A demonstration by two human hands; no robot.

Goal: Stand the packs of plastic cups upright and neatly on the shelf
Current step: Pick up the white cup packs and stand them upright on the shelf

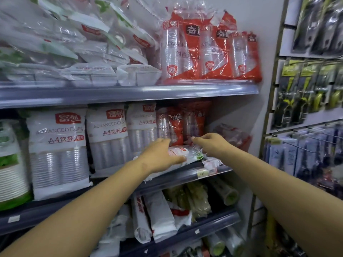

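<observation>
Middle shelf (185, 178) of a shop rack, seen from the head view, with both bare forearms extended toward it. A pack of plastic cups (182, 152), white with a red label and a green end, is shown lying on its side near the shelf's front edge, in front of the upright orange packs (182, 123). The left hand (163, 154) is laid over the left portion of the lying pack, with its fingers curled around it. The right hand (209, 143) is held at the pack's right end, thumb and forefinger brought close together at the crinkled wrapper; whether the wrapper is actually pinched cannot be told. To the left, three white packs marked "ADVANCED CUPS" (57, 151) are seen standing upright in a row. On the upper shelf (130, 93), orange cup packs (209, 56) are shown standing beside heaped clear-wrapped packs of white trays (74, 43). A yellow price tag (201, 173) is fixed to the middle shelf's front rail.
</observation>
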